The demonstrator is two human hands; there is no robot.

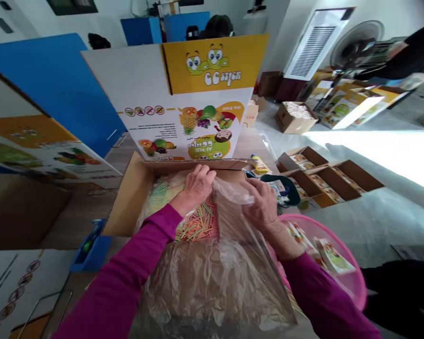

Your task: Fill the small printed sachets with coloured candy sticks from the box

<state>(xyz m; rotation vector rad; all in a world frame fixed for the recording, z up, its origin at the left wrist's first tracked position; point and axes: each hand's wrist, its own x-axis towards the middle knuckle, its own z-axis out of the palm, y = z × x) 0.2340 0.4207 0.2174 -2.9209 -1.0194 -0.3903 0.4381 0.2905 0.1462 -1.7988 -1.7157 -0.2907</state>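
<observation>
A large open cardboard box (127, 202) stands in front of me, lined with a clear plastic bag (212, 282) that spills over its near side. Thin red, green and yellow sticks (198, 221) lie inside, bunched on the left and middle; the right part of the box shows bare cardboard under the plastic. My left hand (199, 183) is closed on the bag's film above the sticks, its fingertips partly hidden. At the right side of the box, my right hand (261, 200) pinches the gathered edge of the same bag.
A pink basin (360, 282) with printed packets (334, 256) sits to the right. Beside the box are a dark tub (289, 193) and a yellow bottle (259, 165); a blue holder (90, 254) is at left. Partitioned cartons (334, 183) stand on the floor. A person's head (219, 26) shows behind the raised flap.
</observation>
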